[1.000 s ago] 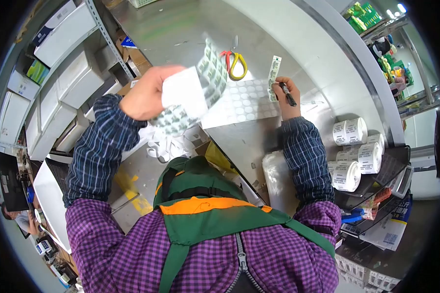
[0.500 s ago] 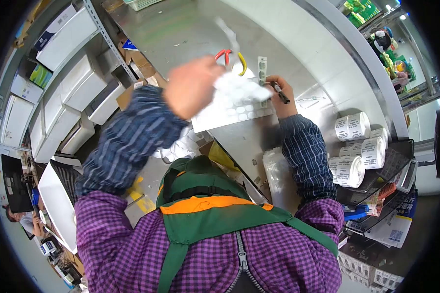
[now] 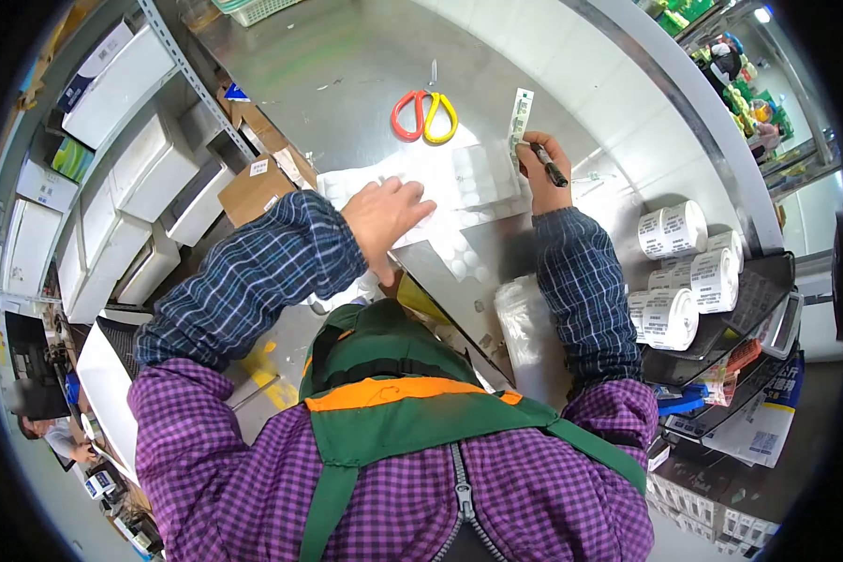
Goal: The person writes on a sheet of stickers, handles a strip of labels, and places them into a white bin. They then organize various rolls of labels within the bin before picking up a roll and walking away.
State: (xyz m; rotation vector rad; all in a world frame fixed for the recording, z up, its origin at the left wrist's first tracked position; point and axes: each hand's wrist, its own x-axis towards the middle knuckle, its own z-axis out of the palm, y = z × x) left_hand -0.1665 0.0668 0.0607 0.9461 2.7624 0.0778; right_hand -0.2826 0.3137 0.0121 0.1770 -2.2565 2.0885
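My left hand (image 3: 384,218) is over the left part of some white sheets (image 3: 347,180) on the metal table, its fingers spread and nothing gripped. Rows of pale round stickers (image 3: 457,251) show on the sheets, some hanging toward the table's near edge. A black marker pen (image 3: 549,167) is held in my right hand (image 3: 545,192), which stands at the sheets' right side. Its fingertips are also at the lower end of a narrow strip with green print (image 3: 521,112). Scissors with one red and one yellow handle (image 3: 424,120) lie just beyond the sheets.
Several label rolls (image 3: 672,229) stand to the right, by a black rack (image 3: 759,281) with papers. Clear plastic bags (image 3: 525,323) lie near my right forearm. At left are a cardboard box (image 3: 256,187) and shelves of white boxes (image 3: 140,155). A person (image 3: 56,433) is at far left.
My left hand has come down and toward me, its fingers now spread on the sheets. The sheets have shifted, and the scissors lie in full view. The printed strip tilts more to the right.
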